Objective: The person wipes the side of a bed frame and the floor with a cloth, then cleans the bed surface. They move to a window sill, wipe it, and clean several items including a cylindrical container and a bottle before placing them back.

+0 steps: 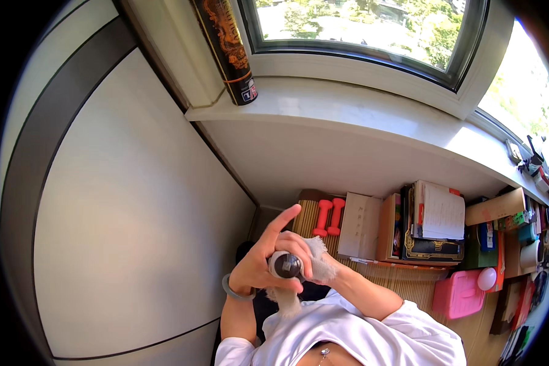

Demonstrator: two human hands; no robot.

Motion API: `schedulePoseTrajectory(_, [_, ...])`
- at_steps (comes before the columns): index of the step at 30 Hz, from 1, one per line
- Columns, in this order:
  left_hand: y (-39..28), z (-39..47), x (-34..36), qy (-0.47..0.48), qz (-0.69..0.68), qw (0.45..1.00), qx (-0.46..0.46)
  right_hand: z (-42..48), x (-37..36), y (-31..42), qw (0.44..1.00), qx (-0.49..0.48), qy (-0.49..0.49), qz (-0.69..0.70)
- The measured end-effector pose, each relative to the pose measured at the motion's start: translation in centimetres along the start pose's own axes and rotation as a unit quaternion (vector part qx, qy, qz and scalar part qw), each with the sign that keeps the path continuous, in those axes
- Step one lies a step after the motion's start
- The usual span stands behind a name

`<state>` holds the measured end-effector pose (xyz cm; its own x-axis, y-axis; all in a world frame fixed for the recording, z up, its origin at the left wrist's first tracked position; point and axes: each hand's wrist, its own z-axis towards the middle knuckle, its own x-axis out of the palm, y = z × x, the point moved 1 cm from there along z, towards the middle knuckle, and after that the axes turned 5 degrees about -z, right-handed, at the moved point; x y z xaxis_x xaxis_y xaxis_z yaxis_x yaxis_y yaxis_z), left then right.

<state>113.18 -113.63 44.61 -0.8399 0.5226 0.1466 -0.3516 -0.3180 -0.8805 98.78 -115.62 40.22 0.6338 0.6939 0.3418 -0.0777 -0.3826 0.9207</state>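
A cylindrical object with a shiny dark round end (287,266) stands between my hands, its end facing up toward me. A frayed, pale cloth (322,264) wraps around it, and more of the cloth hangs below toward my white shirt. My left hand (258,261), with a grey band at the wrist, curves around the object from the left; one finger points up and away from it. From the right, my right hand (298,249) presses the cloth against the object with bent fingers. The object's lower part is hidden by hands and cloth.
Two coral-red dumbbells (322,217) lie on a slatted mat beyond my hands. Boxes and stacked papers (441,210) stand along the wall, near a pink plastic bin (460,295). A black decorated tube (231,55) stands on the windowsill (311,98). A pale cabinet panel (132,219) rises at left.
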Motion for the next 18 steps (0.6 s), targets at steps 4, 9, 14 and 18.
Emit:
schedulePoseTrajectory(4, [2.4,-0.5,1.0,-0.180,0.045,0.981,0.060,0.4,0.2,-1.3,0.931,0.010,-0.115,0.345])
schedulePoseTrajectory(9, [5.2,-1.3,4.7,-0.383,0.190,0.897,0.114,1.0,1.2,-2.6,0.928,-0.159,-0.335,0.023])
schedulePoseTrajectory(14, [5.8,-1.1,4.5,-0.451,0.145,0.877,0.082,0.2,2.5,-1.7,0.890,-0.269,-0.368,0.007])
schedulePoseTrajectory(18, [4.7,-0.3,2.8,-0.412,0.107,0.900,0.091,-0.8,2.8,-2.8,0.909,-0.284,-0.290,0.099])
